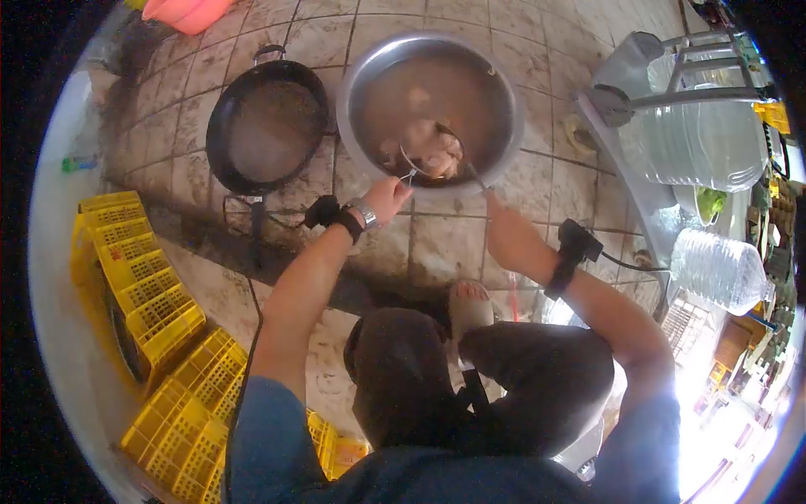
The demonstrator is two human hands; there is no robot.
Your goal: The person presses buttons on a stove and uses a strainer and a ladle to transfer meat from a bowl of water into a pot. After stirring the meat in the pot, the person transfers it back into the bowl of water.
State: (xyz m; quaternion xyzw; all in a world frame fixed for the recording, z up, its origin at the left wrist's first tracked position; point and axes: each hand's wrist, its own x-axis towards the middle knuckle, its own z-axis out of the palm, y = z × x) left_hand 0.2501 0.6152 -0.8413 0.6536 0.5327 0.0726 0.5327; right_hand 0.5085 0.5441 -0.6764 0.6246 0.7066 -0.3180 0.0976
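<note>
A large metal basin (512, 126) of cloudy brownish water stands on the floor in front of me. Pieces of pale meat (441, 151) are bunched at its near side, some lying in a round scoop whose rim shows behind them. My right hand (514, 238) is closed around the handle of this ladle (474, 175), at the basin's near right rim. At the near rim, my left hand (386, 200) grips a thin, bent metal tool (409, 174), perhaps tongs; its curved end reaches toward the meat. Murky water hides the basin's bottom.
Left of the basin sits a black wok (220, 139) holding murky liquid. Yellow plastic crates (143, 269) stand at the left, with a pink tub (180, 13) at the far left. Stacked clear plastic containers (705, 143) and a metal-legged stool (688, 71) are on the right.
</note>
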